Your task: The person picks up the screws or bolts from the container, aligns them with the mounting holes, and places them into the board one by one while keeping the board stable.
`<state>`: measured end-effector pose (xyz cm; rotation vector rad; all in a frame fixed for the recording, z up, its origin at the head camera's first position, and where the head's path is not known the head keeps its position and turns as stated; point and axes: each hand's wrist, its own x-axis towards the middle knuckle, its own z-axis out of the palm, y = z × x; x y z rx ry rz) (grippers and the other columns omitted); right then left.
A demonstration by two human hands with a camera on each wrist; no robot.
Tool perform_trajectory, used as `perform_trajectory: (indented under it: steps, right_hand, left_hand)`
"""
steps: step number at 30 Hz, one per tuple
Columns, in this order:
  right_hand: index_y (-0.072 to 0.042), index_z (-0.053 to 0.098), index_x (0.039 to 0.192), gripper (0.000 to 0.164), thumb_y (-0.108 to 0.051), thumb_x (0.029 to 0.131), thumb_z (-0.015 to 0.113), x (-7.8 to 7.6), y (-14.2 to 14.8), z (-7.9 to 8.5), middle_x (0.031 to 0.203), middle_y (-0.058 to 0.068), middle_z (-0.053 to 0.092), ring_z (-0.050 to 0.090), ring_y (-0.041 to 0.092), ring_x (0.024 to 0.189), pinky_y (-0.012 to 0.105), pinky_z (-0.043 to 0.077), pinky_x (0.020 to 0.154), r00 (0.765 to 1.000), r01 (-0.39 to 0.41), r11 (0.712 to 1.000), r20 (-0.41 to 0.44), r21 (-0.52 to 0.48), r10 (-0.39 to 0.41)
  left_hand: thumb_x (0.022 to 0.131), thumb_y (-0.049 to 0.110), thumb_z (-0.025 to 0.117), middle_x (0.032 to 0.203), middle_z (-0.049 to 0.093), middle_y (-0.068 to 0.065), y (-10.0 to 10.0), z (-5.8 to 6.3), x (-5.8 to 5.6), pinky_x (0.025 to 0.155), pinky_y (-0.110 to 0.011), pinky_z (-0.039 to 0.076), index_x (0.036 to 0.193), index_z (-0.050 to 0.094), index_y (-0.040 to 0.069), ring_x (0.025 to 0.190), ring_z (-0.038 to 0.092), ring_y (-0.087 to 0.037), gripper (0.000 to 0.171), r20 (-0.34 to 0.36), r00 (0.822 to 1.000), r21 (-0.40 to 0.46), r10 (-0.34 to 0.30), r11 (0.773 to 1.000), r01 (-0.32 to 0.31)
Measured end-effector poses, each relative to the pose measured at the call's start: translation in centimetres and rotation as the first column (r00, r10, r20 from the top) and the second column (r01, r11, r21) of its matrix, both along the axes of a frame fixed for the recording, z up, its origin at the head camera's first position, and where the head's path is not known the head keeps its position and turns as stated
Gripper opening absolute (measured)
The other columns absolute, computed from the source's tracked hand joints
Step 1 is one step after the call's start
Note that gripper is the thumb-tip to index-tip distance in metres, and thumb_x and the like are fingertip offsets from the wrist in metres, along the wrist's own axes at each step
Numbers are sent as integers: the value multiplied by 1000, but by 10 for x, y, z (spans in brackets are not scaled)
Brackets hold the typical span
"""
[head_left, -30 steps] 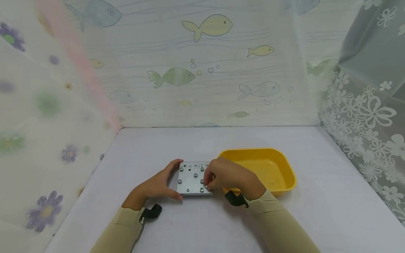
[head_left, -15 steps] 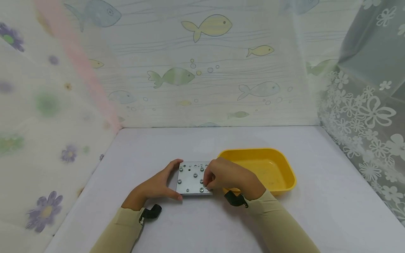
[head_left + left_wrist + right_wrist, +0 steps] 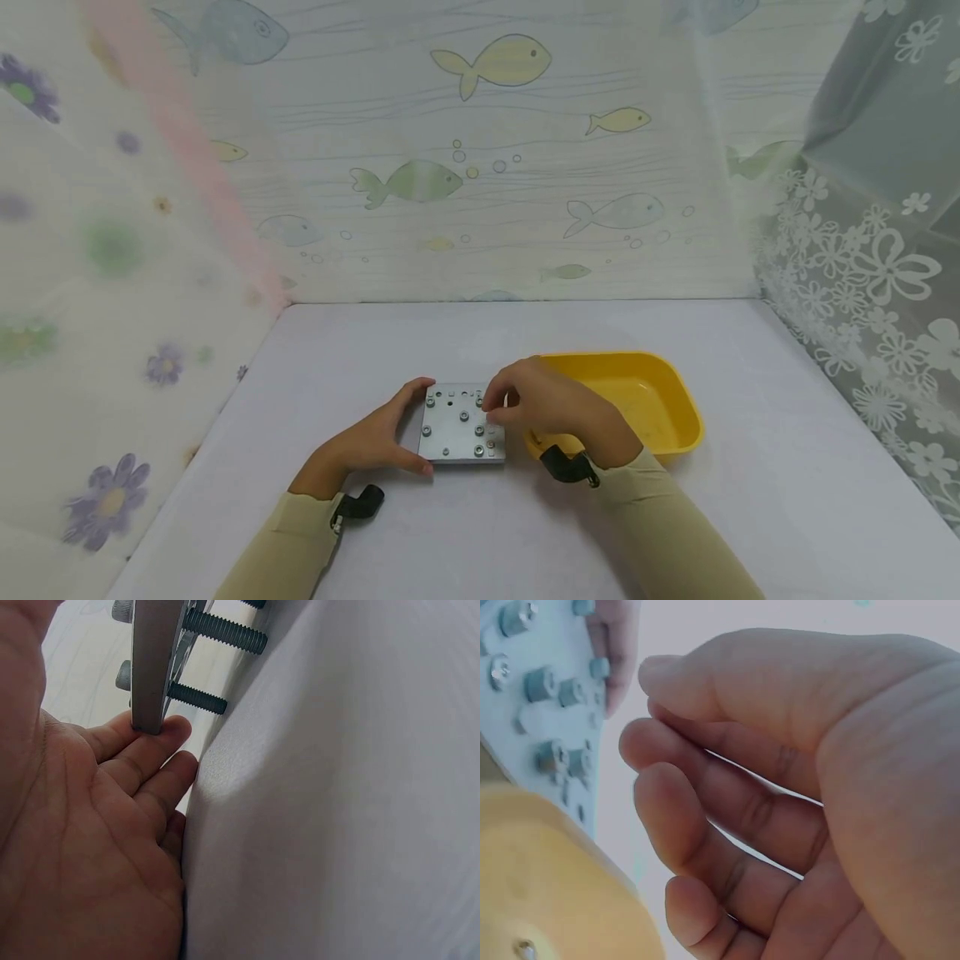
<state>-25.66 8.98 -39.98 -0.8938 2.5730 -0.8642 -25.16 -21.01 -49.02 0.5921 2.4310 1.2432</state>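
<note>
In the head view a silver metal plate [image 3: 450, 437] carries several socket-head bolts [image 3: 464, 416] and some bare holes. My left hand [image 3: 367, 440] grips its left side, thumb at the near edge and fingers at the far edge. Seen from the left wrist, threaded bolt shanks [image 3: 225, 631] stick out of the plate's underside above the white surface. My right hand [image 3: 555, 404] is over the plate's right edge. In the right wrist view its fingers [image 3: 667, 814] are loosely bent, the thumb close to the index finger, and nothing shows between them.
A yellow tray [image 3: 678, 392] stands just right of the plate, partly behind my right hand. One small metal piece [image 3: 525, 949] lies in it. The white table [image 3: 390, 333] ends at a fish-patterned curtain [image 3: 517, 242] behind; more patterned sheets hang at both sides.
My right hand has lifted off the plate's near right corner and moved up and away, uncovering a small screw there. The left hand and plate have stayed put.
</note>
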Motion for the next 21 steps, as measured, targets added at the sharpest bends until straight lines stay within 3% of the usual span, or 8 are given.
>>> perform_trajectory:
  steps: [5, 21]
  right_hand:
    - [-24, 80, 96, 5, -22, 94, 75, -5, 9, 5, 88, -19, 70, 63, 8, 80, 28, 56, 72, 996, 21, 1000, -85, -17, -22]
    - [-24, 79, 95, 7, -22, 96, 72, -24, 37, 14, 86, -11, 74, 62, 14, 84, 31, 56, 75, 994, 60, 997, -88, -43, -64]
  left_hand:
    - [59, 37, 101, 169, 25, 3, 1, 0, 1, 129, -57, 11, 163, 20, 25, 160, 16, -22, 132, 4, 1000, 3, 3, 1000, -3]
    - [59, 41, 100, 169, 26, 2, 0, -2, 0, 128, -59, 10, 163, 20, 25, 160, 16, -24, 133, -17, 1000, 2, -2, 1000, 2]
